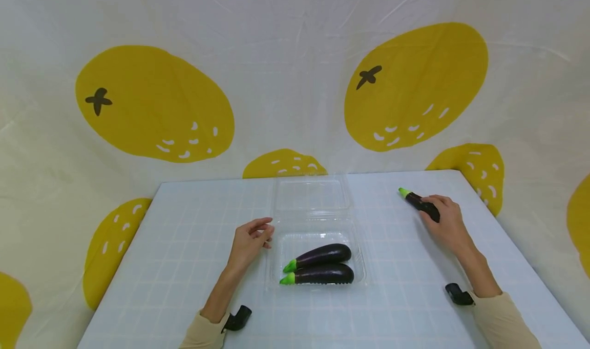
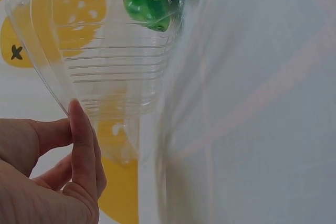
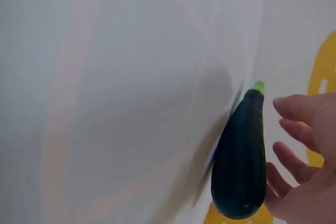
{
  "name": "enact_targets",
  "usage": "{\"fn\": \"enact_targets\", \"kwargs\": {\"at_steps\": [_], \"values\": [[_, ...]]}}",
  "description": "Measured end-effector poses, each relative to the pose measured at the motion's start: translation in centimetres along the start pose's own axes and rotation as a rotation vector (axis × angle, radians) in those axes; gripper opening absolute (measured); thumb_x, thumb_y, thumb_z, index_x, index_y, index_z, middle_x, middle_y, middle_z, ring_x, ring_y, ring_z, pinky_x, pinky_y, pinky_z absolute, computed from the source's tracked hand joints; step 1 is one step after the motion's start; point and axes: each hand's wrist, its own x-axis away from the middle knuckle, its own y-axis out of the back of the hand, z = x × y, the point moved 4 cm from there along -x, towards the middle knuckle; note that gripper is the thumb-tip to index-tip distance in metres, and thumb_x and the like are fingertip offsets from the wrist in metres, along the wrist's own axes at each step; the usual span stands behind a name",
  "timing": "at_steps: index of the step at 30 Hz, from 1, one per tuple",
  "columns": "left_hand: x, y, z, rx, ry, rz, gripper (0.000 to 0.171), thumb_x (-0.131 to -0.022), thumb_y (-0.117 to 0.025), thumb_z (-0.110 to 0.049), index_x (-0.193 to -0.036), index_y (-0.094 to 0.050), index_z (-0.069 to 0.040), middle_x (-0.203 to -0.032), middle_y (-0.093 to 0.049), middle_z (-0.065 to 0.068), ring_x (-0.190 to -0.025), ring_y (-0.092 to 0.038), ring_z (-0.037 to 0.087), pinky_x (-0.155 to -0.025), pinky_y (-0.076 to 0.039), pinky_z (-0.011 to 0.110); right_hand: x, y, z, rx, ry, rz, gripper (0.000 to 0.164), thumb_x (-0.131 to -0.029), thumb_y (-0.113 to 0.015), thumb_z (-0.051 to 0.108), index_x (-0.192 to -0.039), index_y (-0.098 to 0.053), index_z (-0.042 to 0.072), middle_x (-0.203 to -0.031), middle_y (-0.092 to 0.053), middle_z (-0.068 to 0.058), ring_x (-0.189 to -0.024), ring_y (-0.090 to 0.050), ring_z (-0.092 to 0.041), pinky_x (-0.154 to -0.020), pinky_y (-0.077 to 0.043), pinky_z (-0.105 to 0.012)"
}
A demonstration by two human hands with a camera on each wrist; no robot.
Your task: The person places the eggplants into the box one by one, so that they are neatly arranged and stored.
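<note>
Two dark purple eggplants, a rear one [image 1: 324,254] and a front one [image 1: 324,274], lie side by side in a clear plastic clamshell container [image 1: 295,236], green stems toward the left. My left hand [image 1: 249,242] is at the container's left side, fingers loosely bent. In the left wrist view its fingertips [image 2: 77,109] are right at the rim. Farther right, a third eggplant [image 3: 239,161] lies on the table with its green tip pointing away. My right hand [image 1: 446,221] is over it, fingers spread beside its body in the right wrist view and not wrapped round it.
The container's lid [image 1: 311,195] is folded back toward the rear edge of the table [image 1: 203,287]. Behind hangs a pale cloth [image 1: 295,83] printed with large yellow fruit. A black wrist camera [image 1: 238,318] sits on the left wrist, another camera [image 1: 458,293] on the right.
</note>
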Motion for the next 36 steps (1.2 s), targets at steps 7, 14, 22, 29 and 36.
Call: {"fn": "enact_targets", "kwargs": {"at_steps": [7, 14, 22, 29, 36], "values": [[0.1, 0.0, 0.0, 0.002, 0.003, 0.005, 0.034, -0.096, -0.073, -0.007, -0.126, -0.067, 0.008, -0.102, -0.069, 0.019, -0.08, -0.069, 0.037, -0.059, -0.059, 0.024, 0.0, 0.2, -0.9, 0.045, -0.033, 0.047, 0.035, -0.09, -0.07, -0.006, -0.122, -0.06, -0.012, -0.124, -0.051, -0.041, -0.114, -0.041, -0.059, -0.094, -0.028, -0.071], [0.1, 0.0, 0.0, 0.001, 0.007, 0.007, 0.034, -0.096, -0.073, -0.008, -0.126, -0.068, 0.007, -0.103, -0.069, 0.02, -0.08, -0.069, 0.037, -0.059, -0.06, 0.024, 0.2, -0.2, -1.6, 0.1, -0.167, 0.155, 0.044, -0.095, -0.066, 0.0, -0.135, -0.051, -0.01, -0.133, -0.043, -0.043, -0.12, -0.035, -0.062, -0.097, -0.028, -0.075], [0.1, -0.1, 0.0, -0.007, 0.017, -0.001, 0.036, -0.095, -0.074, -0.007, -0.127, -0.067, 0.008, -0.103, -0.069, 0.018, -0.08, -0.069, 0.035, -0.058, -0.059, 0.024, 0.2, -0.3, -1.8, 0.122, -0.215, 0.178, 0.047, -0.094, -0.064, -0.004, -0.138, -0.05, -0.01, -0.136, -0.043, -0.041, -0.122, -0.037, -0.058, -0.1, -0.032, -0.077], [0.1, -0.2, 0.0, -0.009, 0.02, 0.002, 0.036, -0.095, -0.074, -0.008, -0.127, -0.067, 0.007, -0.103, -0.069, 0.019, -0.08, -0.069, 0.035, -0.059, -0.059, 0.024, 0.2, 0.0, -1.7, 0.15, -0.205, 0.172, 0.048, -0.093, -0.069, -0.002, -0.136, -0.052, -0.012, -0.133, -0.048, -0.039, -0.119, -0.043, -0.056, -0.1, -0.036, -0.075], [0.0, 0.0, 0.1, -0.03, 0.034, -0.002, 0.033, -0.096, -0.073, -0.008, -0.126, -0.069, 0.005, -0.101, -0.069, 0.017, -0.075, -0.068, 0.023, -0.061, -0.06, 0.024, 0.4, 0.0, -1.3, 0.148, -0.249, 0.201, 0.049, -0.094, -0.07, 0.001, -0.137, -0.051, -0.014, -0.134, -0.048, -0.04, -0.121, -0.045, -0.055, -0.101, -0.037, -0.074]]}}
